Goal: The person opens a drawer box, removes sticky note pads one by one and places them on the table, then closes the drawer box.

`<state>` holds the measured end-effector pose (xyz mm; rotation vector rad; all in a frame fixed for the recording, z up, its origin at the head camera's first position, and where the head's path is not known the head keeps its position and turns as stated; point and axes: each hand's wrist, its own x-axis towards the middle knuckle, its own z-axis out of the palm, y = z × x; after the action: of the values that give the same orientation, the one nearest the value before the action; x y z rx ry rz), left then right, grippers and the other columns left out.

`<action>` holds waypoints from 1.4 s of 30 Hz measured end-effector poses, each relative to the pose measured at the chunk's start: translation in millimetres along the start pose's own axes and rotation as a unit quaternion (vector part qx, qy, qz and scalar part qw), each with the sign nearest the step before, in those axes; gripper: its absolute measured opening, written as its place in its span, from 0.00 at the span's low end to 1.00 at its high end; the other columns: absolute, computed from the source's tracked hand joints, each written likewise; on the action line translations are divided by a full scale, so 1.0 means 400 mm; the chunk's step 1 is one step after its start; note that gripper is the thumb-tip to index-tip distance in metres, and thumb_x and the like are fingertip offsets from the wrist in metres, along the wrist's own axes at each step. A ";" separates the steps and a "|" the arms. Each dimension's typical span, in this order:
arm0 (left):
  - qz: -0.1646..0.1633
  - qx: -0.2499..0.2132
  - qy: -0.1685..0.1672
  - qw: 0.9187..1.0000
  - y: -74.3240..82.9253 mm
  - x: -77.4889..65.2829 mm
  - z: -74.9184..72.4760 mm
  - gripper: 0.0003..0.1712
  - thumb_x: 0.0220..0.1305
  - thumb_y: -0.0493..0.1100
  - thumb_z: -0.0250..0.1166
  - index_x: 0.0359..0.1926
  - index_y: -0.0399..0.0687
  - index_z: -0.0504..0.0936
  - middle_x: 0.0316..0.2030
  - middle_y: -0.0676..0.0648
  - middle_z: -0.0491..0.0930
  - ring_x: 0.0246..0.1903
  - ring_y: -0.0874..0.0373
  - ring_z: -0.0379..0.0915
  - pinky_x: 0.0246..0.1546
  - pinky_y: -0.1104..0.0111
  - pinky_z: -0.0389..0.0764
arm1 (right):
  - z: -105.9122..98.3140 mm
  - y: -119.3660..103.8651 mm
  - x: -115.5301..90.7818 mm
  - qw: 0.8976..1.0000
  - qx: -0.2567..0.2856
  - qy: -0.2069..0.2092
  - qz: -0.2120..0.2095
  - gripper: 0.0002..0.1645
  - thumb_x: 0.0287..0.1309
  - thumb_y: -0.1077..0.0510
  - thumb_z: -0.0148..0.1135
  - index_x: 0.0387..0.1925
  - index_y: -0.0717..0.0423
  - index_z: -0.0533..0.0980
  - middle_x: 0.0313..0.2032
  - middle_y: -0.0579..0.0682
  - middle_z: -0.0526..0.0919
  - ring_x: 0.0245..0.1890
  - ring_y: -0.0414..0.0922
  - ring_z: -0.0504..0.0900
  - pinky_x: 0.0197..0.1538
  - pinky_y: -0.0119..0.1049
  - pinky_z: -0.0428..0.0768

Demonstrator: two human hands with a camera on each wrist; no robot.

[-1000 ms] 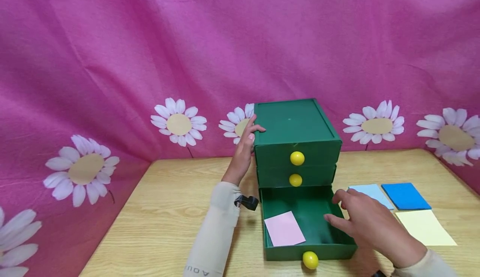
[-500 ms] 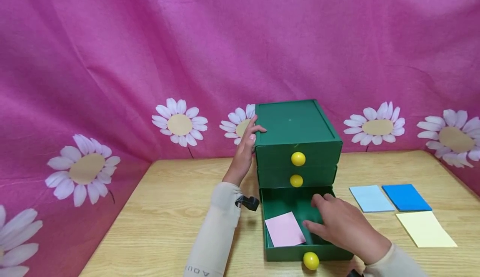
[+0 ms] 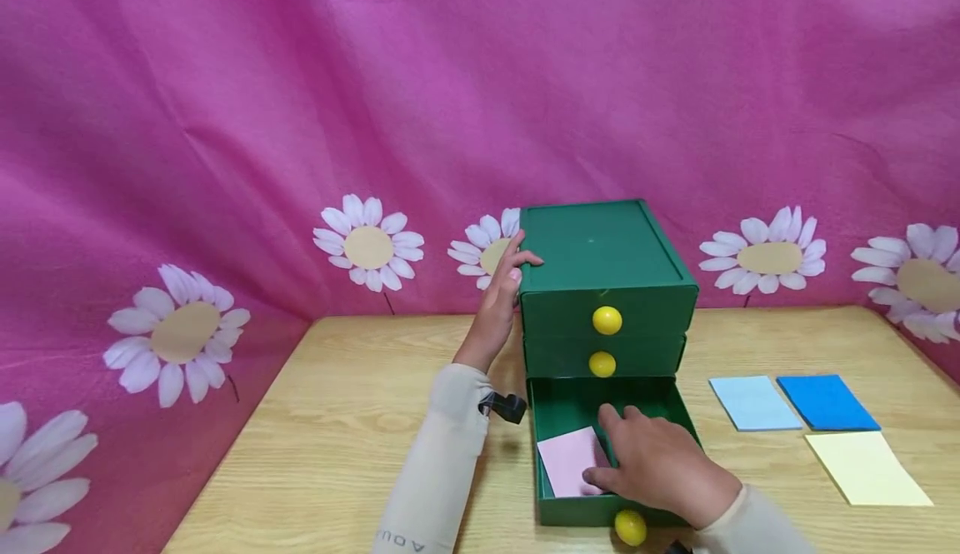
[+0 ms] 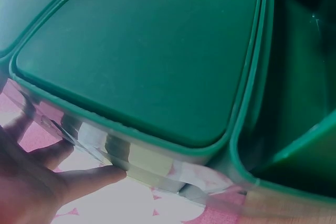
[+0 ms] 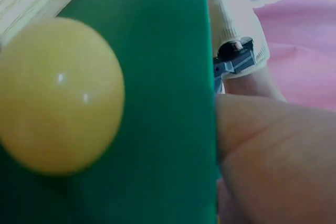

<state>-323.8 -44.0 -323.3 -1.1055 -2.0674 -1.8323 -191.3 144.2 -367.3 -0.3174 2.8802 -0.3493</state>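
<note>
A green three-drawer cabinet point(image 3: 592, 246) with yellow knobs stands on the table. My left hand point(image 3: 495, 308) steadies its left side, fingers extended and a fingertip over the top edge; the left wrist view shows the fingers point(image 4: 92, 182) spread along that side. The bottom drawer point(image 3: 558, 511) is pulled out. In it, toward the left, lies a square pink sticky note point(image 3: 566, 458), tilted. Over the drawer reaches my right hand point(image 3: 660, 462), thumb at the note's right part and the other fingers beyond it, partly hidden. Its wrist view shows the drawer's yellow knob point(image 5: 60, 95).
Right of the cabinet, on the wooden table point(image 3: 360, 437), lie a light blue pad point(image 3: 755, 402), a darker blue pad point(image 3: 827, 401) and a pale yellow note point(image 3: 870, 468). A pink cloth point(image 3: 450, 79) with daisies hangs behind and at the sides.
My right hand has moved left and lower, from the drawer's right edge to the pink sticky note. The left hand stays at the cabinet. The head view has shifted slightly.
</note>
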 end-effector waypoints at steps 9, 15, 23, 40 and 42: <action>0.006 0.015 0.011 1.000 0.005 -0.005 0.004 0.22 0.73 0.43 0.35 0.57 0.36 0.67 0.75 0.41 0.41 0.73 0.48 0.36 0.57 0.56 0.63 | 0.014 -0.028 0.024 1.000 0.028 -0.012 -0.008 0.31 0.45 0.37 0.72 0.41 0.52 0.70 0.28 0.49 0.73 0.30 0.47 0.71 0.35 0.47 0.76; 0.005 0.008 0.004 1.000 0.001 -0.007 0.006 0.22 0.74 0.43 0.35 0.58 0.37 0.66 0.75 0.42 0.41 0.73 0.48 0.36 0.56 0.55 0.65 | 0.027 -0.040 0.048 0.999 0.028 -0.038 0.001 0.41 0.41 0.37 0.74 0.51 0.54 0.71 0.31 0.52 0.74 0.33 0.50 0.71 0.37 0.52 0.77; 0.004 0.007 0.009 1.000 -0.002 -0.007 0.005 0.22 0.74 0.44 0.35 0.58 0.38 0.67 0.75 0.43 0.42 0.73 0.51 0.35 0.62 0.44 0.59 | 0.039 -0.050 0.059 0.999 0.012 -0.040 0.010 0.48 0.36 0.34 0.75 0.57 0.51 0.71 0.37 0.58 0.75 0.33 0.52 0.72 0.38 0.56 0.77; -0.004 0.008 0.002 1.000 0.002 -0.005 0.004 0.22 0.74 0.44 0.35 0.58 0.39 0.67 0.76 0.45 0.41 0.74 0.52 0.35 0.60 0.39 0.60 | 0.073 -0.043 0.074 0.999 0.031 -0.012 0.024 0.48 0.31 0.28 0.74 0.47 0.49 0.63 0.33 0.58 0.70 0.27 0.52 0.72 0.33 0.49 0.77; -0.005 0.005 0.001 1.000 0.002 -0.006 0.003 0.22 0.74 0.44 0.35 0.58 0.39 0.67 0.76 0.45 0.41 0.74 0.52 0.34 0.60 0.39 0.60 | 0.076 -0.043 0.076 0.999 0.030 -0.009 0.025 0.49 0.30 0.28 0.74 0.48 0.50 0.62 0.34 0.59 0.70 0.27 0.52 0.72 0.33 0.49 0.77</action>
<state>-321.2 -43.8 -324.4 -1.0918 -2.0821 -1.8240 -209.6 114.3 -397.5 -0.2353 2.8469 -0.4211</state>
